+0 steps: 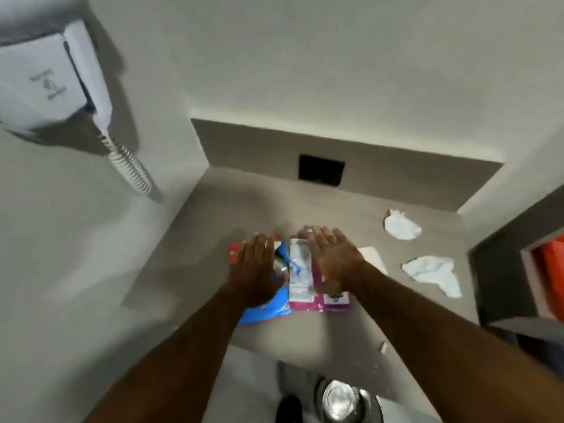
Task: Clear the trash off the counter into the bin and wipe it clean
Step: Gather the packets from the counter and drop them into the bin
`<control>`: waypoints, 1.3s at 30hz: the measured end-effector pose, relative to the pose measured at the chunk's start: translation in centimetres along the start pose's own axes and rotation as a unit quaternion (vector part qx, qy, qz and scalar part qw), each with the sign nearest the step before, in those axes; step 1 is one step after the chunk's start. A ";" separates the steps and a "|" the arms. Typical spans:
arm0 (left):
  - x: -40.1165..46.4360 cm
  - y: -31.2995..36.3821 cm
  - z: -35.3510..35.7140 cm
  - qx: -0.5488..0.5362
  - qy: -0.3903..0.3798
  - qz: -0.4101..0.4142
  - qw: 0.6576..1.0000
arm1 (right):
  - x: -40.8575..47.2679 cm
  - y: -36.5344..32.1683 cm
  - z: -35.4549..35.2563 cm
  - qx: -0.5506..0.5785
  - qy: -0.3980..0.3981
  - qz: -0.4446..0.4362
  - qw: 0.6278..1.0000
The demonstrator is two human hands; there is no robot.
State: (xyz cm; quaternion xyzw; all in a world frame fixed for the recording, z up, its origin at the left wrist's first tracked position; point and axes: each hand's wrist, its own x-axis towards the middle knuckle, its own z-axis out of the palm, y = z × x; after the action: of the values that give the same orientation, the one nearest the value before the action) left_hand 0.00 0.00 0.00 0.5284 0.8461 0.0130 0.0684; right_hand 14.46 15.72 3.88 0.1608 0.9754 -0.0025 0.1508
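Several flat wrappers lie together in the middle of the grey counter (213, 215): a blue one (268, 309), a white and magenta one (300, 282), a purple one (337, 300) and a red one (233, 251). My left hand (256, 264) lies flat, fingers together, over the red and blue wrappers. My right hand (331, 257) lies flat over the magenta and purple wrappers. Neither hand visibly grips anything. Two crumpled white tissues (401, 225) (433, 273) and a white paper (374, 256) sit to the right. A shiny metal bin (346, 401) stands on the floor below the counter's front edge.
A white wall-mounted hairdryer (45, 83) with a coiled cord (131, 169) hangs on the left wall. A black plate (321, 174) sits in the back panel. A dark shelf unit with an orange item (549, 270) stands at the right. A small white scrap (383, 346) lies near the counter edge.
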 end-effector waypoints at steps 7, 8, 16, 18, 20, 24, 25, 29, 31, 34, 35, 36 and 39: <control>0.2 -2.3 2.5 0.019 -0.197 -0.032 0.980 | 1.7 -1.1 3.2 0.055 -0.115 0.021 0.992; 0.6 -2.3 2.0 0.022 -0.179 -0.017 0.984 | 2.1 -1.2 3.2 0.054 -0.114 0.018 0.992; 0.0 -2.3 0.8 -0.224 -0.020 -0.031 0.974 | 0.1 -2.0 4.6 0.215 -0.022 0.076 0.973; -1.1 -1.9 0.3 -0.212 0.012 -0.051 0.976 | -2.0 -2.3 4.6 0.345 0.054 0.112 0.930; -3.3 -1.3 -0.1 -0.199 0.058 -0.055 0.977 | -4.9 -3.2 4.9 0.393 0.125 0.134 0.901; -11.7 2.5 0.6 -0.284 0.130 -0.080 0.946 | -13.8 -6.7 8.0 0.520 0.220 0.140 0.813; -14.1 4.0 1.2 -0.311 0.107 -0.084 0.941 | -16.4 -8.0 9.4 0.540 0.227 0.139 0.798; -21.5 9.8 4.4 -0.419 -0.114 -0.135 0.891 | -25.4 -12.7 17.0 0.544 0.125 0.190 0.807; -23.1 12.3 7.4 -0.428 -0.213 -0.112 0.871 | -28.1 -13.4 21.5 0.540 0.071 0.212 0.811; -23.2 15.7 12.6 -0.425 -0.304 -0.078 0.849 | -29.5 -13.0 27.6 0.529 0.020 0.243 0.813; -23.0 16.7 15.2 -0.418 -0.314 -0.071 0.850 | -29.5 -12.7 29.7 0.520 0.017 0.256 0.815; -22.6 17.6 18.1 -0.404 -0.316 -0.076 0.855 | -29.2 -12.3 31.8 0.518 0.019 0.267 0.812; -20.8 19.1 27.0 -0.378 -0.307 -0.107 0.867 | -27.5 -11.1 38.3 0.514 0.020 0.317 0.797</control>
State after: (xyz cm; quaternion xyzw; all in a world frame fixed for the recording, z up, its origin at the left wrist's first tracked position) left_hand 29.56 -11.58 -22.83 0.3455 0.7645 0.1616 0.5197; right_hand 47.08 -5.46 -25.05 0.5149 0.7279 -0.4525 0.0185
